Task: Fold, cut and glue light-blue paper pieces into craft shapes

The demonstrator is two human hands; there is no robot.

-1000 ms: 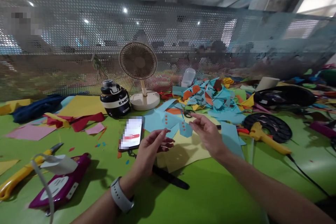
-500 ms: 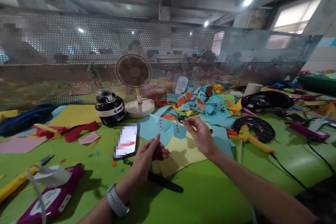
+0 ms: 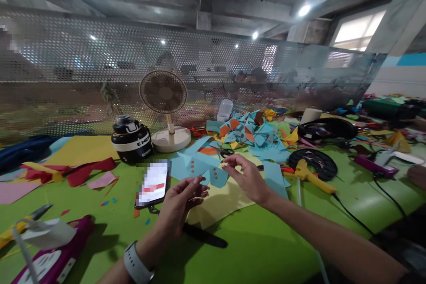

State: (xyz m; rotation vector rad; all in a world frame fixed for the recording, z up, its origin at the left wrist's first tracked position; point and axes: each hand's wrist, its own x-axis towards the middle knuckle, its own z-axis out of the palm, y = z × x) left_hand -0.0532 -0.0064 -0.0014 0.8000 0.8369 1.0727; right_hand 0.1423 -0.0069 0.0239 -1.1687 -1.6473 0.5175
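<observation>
Leaning in, I see two bare hands held over a cluttered green surface [image 3: 262,242]. The right hand [image 3: 248,177] has its thumb and fingers drawn near each other just by a small blue paper [image 3: 218,181] with a line of orange dots; I can't tell whether the fingertips touch it or have something tiny between them. The left hand [image 3: 181,199] is loosely curled, thumb over bent fingers, and from here I can't say whether it grips anything either. A pale watch [image 3: 135,262] circles that wrist.

The small blue paper lies in front of the two hands, beside a larger blue sheet [image 3: 179,167] that also bears orange dots. A pale yellow sheet [image 3: 221,206] spreads beneath and between the hands, and black scissors [image 3: 227,152] sit just beyond the right fingertips. A phone [image 3: 155,182], its screen lit, lies to the left of the left hand, and a dark strap [image 3: 208,236] lies below it.

Farther back stand a fan [image 3: 163,92] and a dark bottle [image 3: 131,144], with a heap of blue and orange scraps [image 3: 258,131] to their right. A yellow glue gun [image 3: 316,178] leans across a round black tray [image 3: 328,164], while a purple box [image 3: 55,255] sits at the near left.
</observation>
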